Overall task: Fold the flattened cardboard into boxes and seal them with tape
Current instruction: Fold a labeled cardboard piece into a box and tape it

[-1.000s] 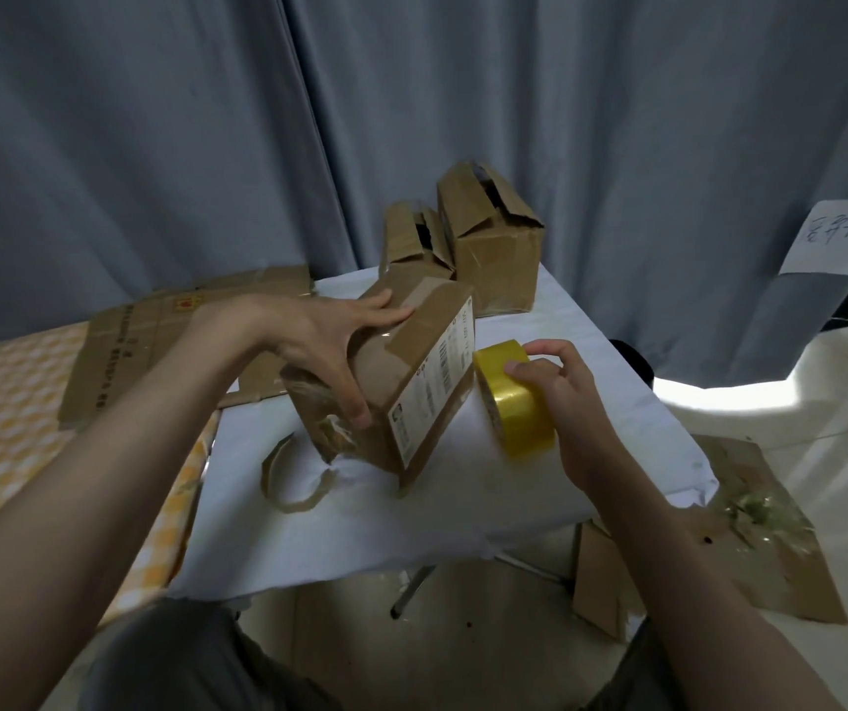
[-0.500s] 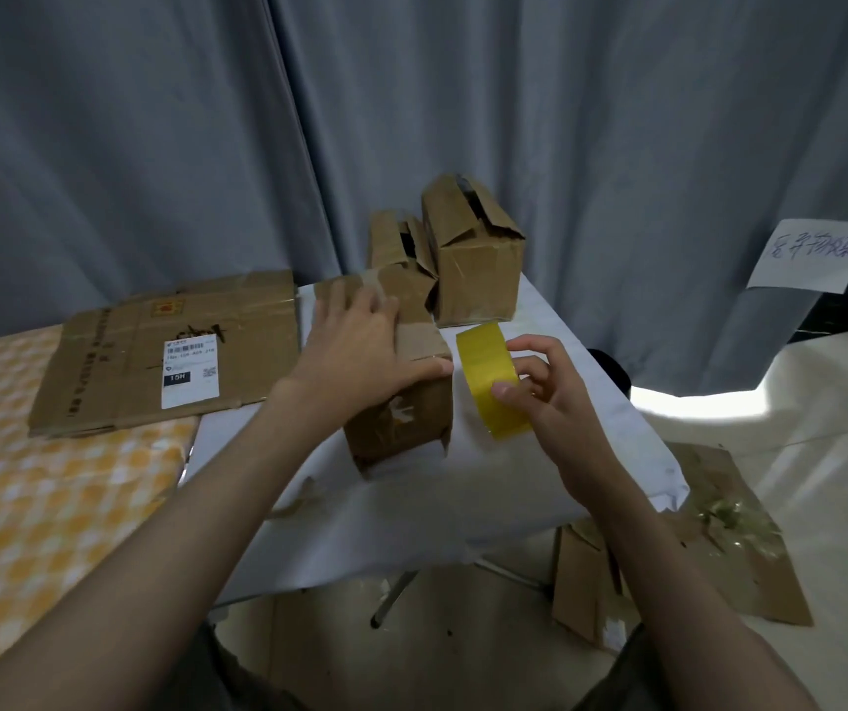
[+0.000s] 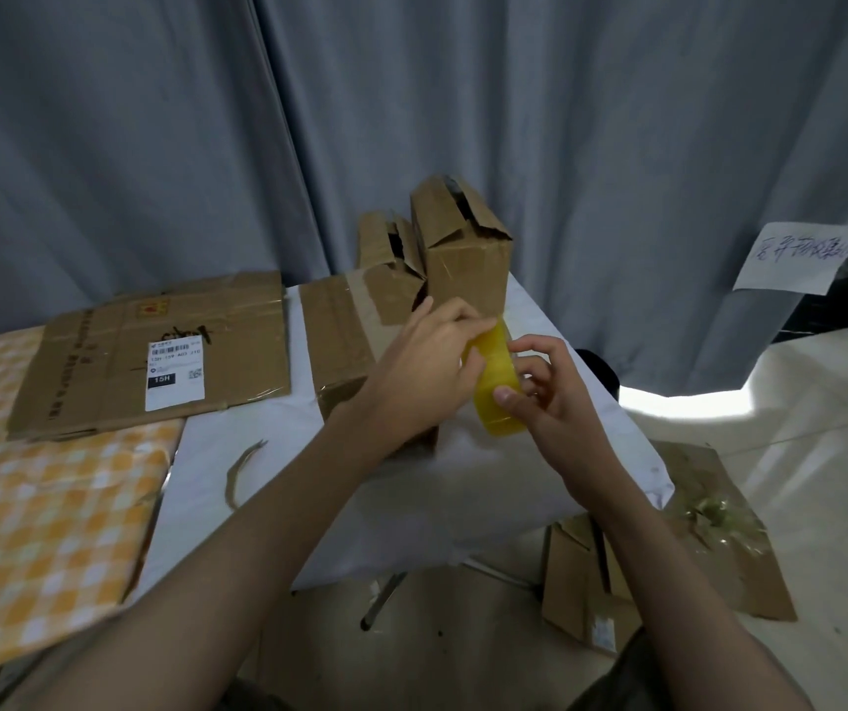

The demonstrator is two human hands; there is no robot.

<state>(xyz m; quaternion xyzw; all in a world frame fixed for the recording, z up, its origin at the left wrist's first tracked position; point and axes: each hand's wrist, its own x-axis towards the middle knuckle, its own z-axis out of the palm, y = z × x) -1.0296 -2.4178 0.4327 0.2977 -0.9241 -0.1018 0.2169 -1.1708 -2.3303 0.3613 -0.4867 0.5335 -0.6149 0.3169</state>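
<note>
From the head camera, both hands meet over the white table [image 3: 268,433]. The right hand [image 3: 547,402] holds the yellow tape roll [image 3: 498,390] with thumb and curled fingers around its rim, lifted above the table surface. The left hand [image 3: 427,366] has its fingertips pinched at the far upper edge of the roll; I judge that it is searching for the free end of the tape, but the end itself is too small to see. Under the left wrist stands the folded box [image 3: 340,346], near the middle of the table, and no hand holds it.

Some things could go wrong from here. If the tape end is stuck flat to the roll, the fingers can slip, or tear off only a narrow strip. When the tape is pulled out, it may fold and stick to itself. The box is free, so the first press of tape may push it or let its flaps open again.

Far behind it two more boxes [image 3: 455,248] stand with open tops. On the left a flattened cardboard [image 3: 104,361] with a white label lies partly on the checked cloth [image 3: 42,515]. A loose scrap of tape [image 3: 240,469] lies on the near left part of the table, and it may catch on fresh tape.
</note>
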